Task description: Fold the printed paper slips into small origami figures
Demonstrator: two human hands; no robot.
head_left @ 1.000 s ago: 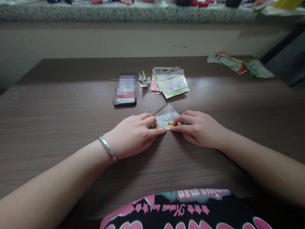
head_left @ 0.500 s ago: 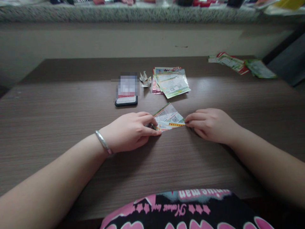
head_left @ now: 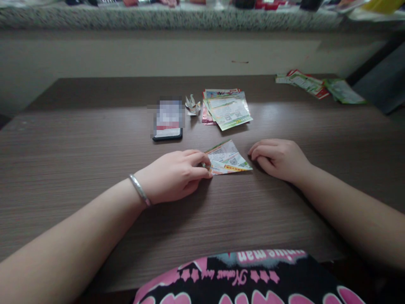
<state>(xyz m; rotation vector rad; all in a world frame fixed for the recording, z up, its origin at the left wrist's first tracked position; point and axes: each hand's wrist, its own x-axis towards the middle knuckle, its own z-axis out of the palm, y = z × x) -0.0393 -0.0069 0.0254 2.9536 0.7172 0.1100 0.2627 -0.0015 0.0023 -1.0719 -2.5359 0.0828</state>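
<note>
A folded printed paper [head_left: 228, 158], triangular with green and orange edges, lies flat on the brown wooden table [head_left: 95, 143]. My left hand [head_left: 175, 174], with a silver bracelet on its wrist, pinches the paper's left corner with curled fingers. Just to the right of the paper's right tip rests my right hand [head_left: 278, 158], its fingers curled loosely on the table and nothing in them.
Beyond the paper lie a phone [head_left: 167, 120], a small folded paper crane [head_left: 192, 105] and a stack of printed sheets [head_left: 226, 108]. More printed sheets [head_left: 319, 86] lie at the far right corner. A speckled counter edge [head_left: 158, 17] runs along the back.
My right hand slid right along the paper's lower edge and came off its right tip. The left hand kept its hold on the left corner.
</note>
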